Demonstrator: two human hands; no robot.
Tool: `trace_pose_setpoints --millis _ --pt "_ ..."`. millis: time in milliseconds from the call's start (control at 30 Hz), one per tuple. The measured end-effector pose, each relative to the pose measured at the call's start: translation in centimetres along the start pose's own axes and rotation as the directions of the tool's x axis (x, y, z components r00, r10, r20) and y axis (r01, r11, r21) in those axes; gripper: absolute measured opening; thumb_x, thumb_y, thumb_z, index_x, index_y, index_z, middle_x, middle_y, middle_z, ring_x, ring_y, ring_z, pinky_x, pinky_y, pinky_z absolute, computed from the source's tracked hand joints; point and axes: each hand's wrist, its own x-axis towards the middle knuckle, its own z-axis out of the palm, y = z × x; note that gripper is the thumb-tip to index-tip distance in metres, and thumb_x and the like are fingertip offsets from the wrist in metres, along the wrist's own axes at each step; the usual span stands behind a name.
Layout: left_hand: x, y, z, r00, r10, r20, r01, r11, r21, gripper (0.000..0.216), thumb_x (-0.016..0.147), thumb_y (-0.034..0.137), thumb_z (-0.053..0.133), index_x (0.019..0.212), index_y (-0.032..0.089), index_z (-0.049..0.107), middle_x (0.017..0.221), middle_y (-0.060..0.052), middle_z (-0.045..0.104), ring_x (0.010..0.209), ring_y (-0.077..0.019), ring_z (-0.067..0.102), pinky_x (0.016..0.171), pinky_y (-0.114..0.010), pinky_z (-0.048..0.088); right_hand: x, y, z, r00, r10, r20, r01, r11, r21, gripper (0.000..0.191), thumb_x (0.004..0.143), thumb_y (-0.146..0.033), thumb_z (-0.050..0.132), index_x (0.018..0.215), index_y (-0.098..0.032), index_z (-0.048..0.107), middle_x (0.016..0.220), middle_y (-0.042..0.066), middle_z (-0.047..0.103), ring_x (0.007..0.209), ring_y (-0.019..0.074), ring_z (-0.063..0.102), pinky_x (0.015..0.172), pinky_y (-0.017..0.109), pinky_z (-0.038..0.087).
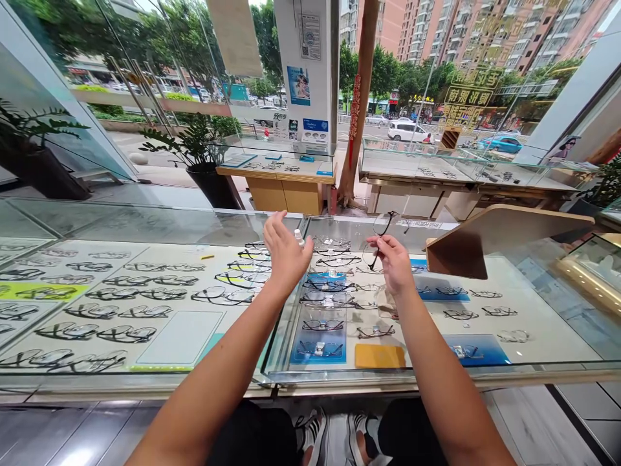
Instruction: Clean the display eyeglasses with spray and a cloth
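My right hand point(395, 259) is closed on a pair of eyeglasses point(387, 224), pinched between thumb and fingertips. The glasses are held upright above the glass display case, one round thin-rimmed lens at the top and a dark stretch of frame running down past the fingers. My left hand point(286, 249) reaches over the case with its fingers stretched out and the thumb apart. Just beyond the gap between thumb and fingers is a small white bottle point(299, 237); whether the hand touches it I cannot tell.
Under the case's glass lie rows of eyeglasses point(127, 334), a yellow cloth-like piece point(380, 356) and blue cards point(317, 349). A brown wooden stand point(504, 233) sits on top at the right. Farther off are another display case point(281, 169), a potted plant point(208, 178) and a wooden post point(358, 110).
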Motion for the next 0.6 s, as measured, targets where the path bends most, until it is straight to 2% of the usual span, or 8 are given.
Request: trace_pose_setpoints --millis 67,133,167,233,333,500,533,600 --pt "-0.7 2.8 -1.2 0.995 0.092 -0.023 -0.093 0.995 -0.038 0.059 0.089 0.022 0.068 0.142 0.018 0.043 0.148 -0.021 0.051 0.142 -0.0384 0.046 0.119 -0.057 0.034 0.4 -0.3 -0.6 0.994 -0.076 -0.076 0.074 0.997 -0.025 0.024 0.086 -0.047 0.076 0.090 -0.024 0.072 0.107 0.007 0.080 0.101 0.0236 0.067 0.090 0.038 0.051" --pt "-1.9 5.2 -1.8 0.969 0.214 0.126 -0.200 0.973 -0.117 0.034 0.095 0.023 0.061 0.128 0.021 0.054 0.129 -0.015 0.065 0.125 -0.0339 0.057 0.110 -0.053 0.041 0.7 -0.6 -1.0 0.982 -0.125 -0.141 0.121 0.992 -0.034 0.025 0.086 -0.047 0.076 0.092 -0.023 0.072 0.107 0.007 0.080 0.101 0.0224 0.067 0.090 0.037 0.050" --pt "-2.5 6.2 -1.9 0.932 0.281 0.229 -0.248 0.955 -0.163 0.024 0.097 0.022 0.058 0.121 0.021 0.058 0.121 -0.012 0.068 0.120 -0.0322 0.060 0.107 -0.052 0.043 0.8 -0.7 -1.2 0.976 -0.137 -0.168 0.134 0.991 -0.030 0.026 0.086 -0.047 0.077 0.092 -0.022 0.072 0.107 0.007 0.080 0.100 0.0216 0.067 0.089 0.036 0.050" --pt "-4.0 7.4 -1.7 0.827 0.387 0.409 -0.316 0.920 -0.233 0.015 0.097 0.019 0.055 0.110 0.022 0.063 0.116 -0.010 0.071 0.120 -0.0311 0.059 0.106 -0.051 0.042 1.0 -0.8 -1.4 0.967 -0.151 -0.205 0.150 0.988 -0.020 0.026 0.086 -0.047 0.077 0.091 -0.022 0.072 0.107 0.006 0.080 0.098 0.0204 0.066 0.087 0.034 0.049" --pt "-6.2 8.1 -0.8 0.640 0.487 0.595 -0.377 0.873 -0.309 0.016 0.095 0.018 0.058 0.104 0.024 0.070 0.129 -0.009 0.069 0.132 -0.0340 0.052 0.111 -0.054 0.037 1.0 -0.6 -1.3 0.959 -0.164 -0.230 0.165 0.986 -0.016 0.025 0.087 -0.046 0.077 0.090 -0.023 0.071 0.106 0.006 0.080 0.099 0.0204 0.067 0.088 0.034 0.049" --pt "-8.2 7.8 0.4 0.296 0.603 0.741 -0.414 0.780 -0.469 0.021 0.097 0.025 0.064 0.116 0.029 0.073 0.150 -0.007 0.062 0.146 -0.0389 0.041 0.116 -0.060 0.030 0.7 -0.2 -0.8 0.966 -0.169 -0.196 0.171 0.985 -0.005 0.023 0.087 -0.044 0.078 0.089 -0.023 0.071 0.103 0.005 0.080 0.101 0.0207 0.067 0.097 0.036 0.049" --pt "-8.3 7.8 0.6 0.252 0.616 0.746 -0.404 0.767 -0.498 0.021 0.098 0.026 0.065 0.118 0.029 0.071 0.146 -0.007 0.065 0.145 -0.0385 0.043 0.116 -0.059 0.030 0.7 -0.2 -0.7 0.968 -0.165 -0.191 0.166 0.986 -0.007 0.022 0.087 -0.044 0.078 0.090 -0.023 0.071 0.103 0.005 0.080 0.101 0.0207 0.067 0.097 0.036 0.049" --pt "-8.5 7.7 1.0 0.207 0.623 0.754 -0.369 0.764 -0.530 0.021 0.098 0.027 0.068 0.119 0.027 0.069 0.134 -0.006 0.072 0.141 -0.0358 0.047 0.113 -0.054 0.032 0.6 -0.2 -0.6 0.971 -0.155 -0.180 0.154 0.988 -0.020 0.022 0.087 -0.044 0.077 0.090 -0.023 0.071 0.104 0.006 0.080 0.101 0.0211 0.067 0.096 0.037 0.049"
